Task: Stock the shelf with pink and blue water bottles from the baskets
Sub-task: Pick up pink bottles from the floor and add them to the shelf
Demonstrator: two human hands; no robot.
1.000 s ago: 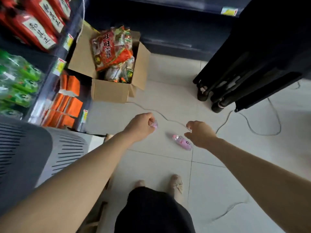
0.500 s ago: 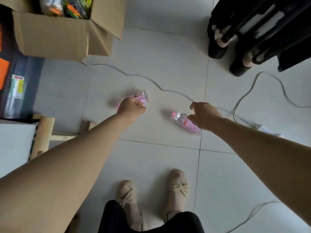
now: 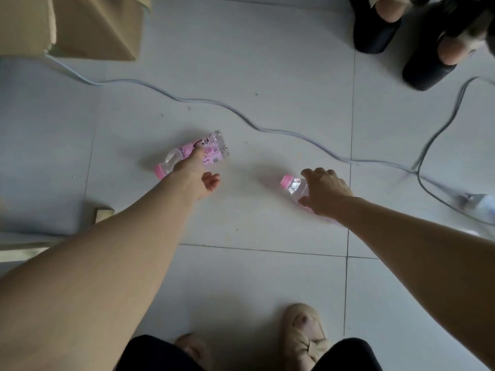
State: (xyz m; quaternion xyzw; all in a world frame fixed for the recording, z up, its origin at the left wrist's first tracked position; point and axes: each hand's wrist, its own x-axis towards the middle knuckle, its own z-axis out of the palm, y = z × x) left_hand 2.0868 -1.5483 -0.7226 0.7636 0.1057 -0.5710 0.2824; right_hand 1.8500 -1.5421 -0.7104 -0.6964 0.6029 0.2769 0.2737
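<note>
Two pink-capped clear water bottles lie on their sides on the white tiled floor. The left pink bottle (image 3: 192, 155) has a pink label, with its cap pointing left. My left hand (image 3: 198, 174) reaches down to it; outstretched fingers touch the label and the thumb is off it. The right pink bottle (image 3: 293, 186) shows only its cap and neck, because my right hand (image 3: 325, 192) covers the body. Those fingers curl over the top, with the thumb under the near side. No shelf or basket is in view.
A grey cable (image 3: 267, 129) snakes across the floor just beyond both bottles. A cardboard box (image 3: 88, 25) stands at the top left, and black legs with feet (image 3: 423, 68) at the top right. A wooden frame (image 3: 103, 214) sits left. My shoes (image 3: 304, 334) are at the bottom.
The view has dropped closer to the floor. My left hand's curled grip on its bottle has loosened to outstretched fingers. My right hand has closed further over the other bottle.
</note>
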